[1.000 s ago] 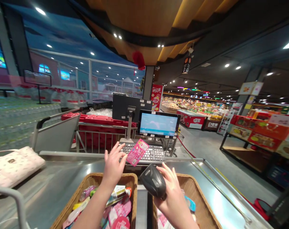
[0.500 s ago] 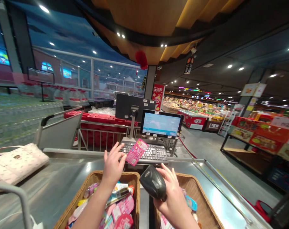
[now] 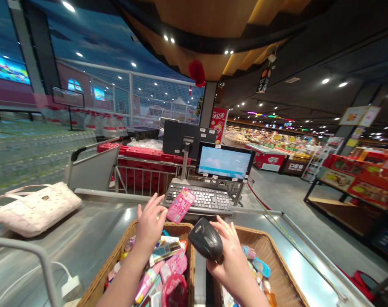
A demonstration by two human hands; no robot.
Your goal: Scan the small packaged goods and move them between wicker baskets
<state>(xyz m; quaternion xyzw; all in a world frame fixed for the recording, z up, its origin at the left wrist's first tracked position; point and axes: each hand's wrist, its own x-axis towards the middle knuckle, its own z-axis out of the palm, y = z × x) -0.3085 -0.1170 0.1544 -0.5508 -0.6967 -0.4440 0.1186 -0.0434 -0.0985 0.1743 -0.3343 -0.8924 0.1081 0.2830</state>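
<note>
Between thumb and fingers, my left hand (image 3: 150, 219) pinches the edge of a flat pink package (image 3: 181, 205) with printed pictures and a barcode label. The package is tilted in front of the keyboard (image 3: 209, 198). My right hand (image 3: 229, 249) is wrapped round a black handheld barcode scanner (image 3: 205, 239), whose head points left and up. Under my left arm stands a wicker basket (image 3: 191, 260) full of small colourful packaged goods. A second wicker basket (image 3: 278, 260), partly hidden by my right hand, holds several more packages.
A lit touchscreen monitor (image 3: 225, 162) stands behind the keyboard, beside the back of a dark screen (image 3: 177, 140). On the metal counter (image 3: 107, 217) lie a pale handbag (image 3: 36, 209) at the left and a white plug with cable (image 3: 70, 288). A grey metal rail (image 3: 36, 256) curves at lower left.
The view has turned slightly left, so the surroundings sit further right. Both hands keep their grips; the pink package stays in front of the keyboard, close to the scanner.
</note>
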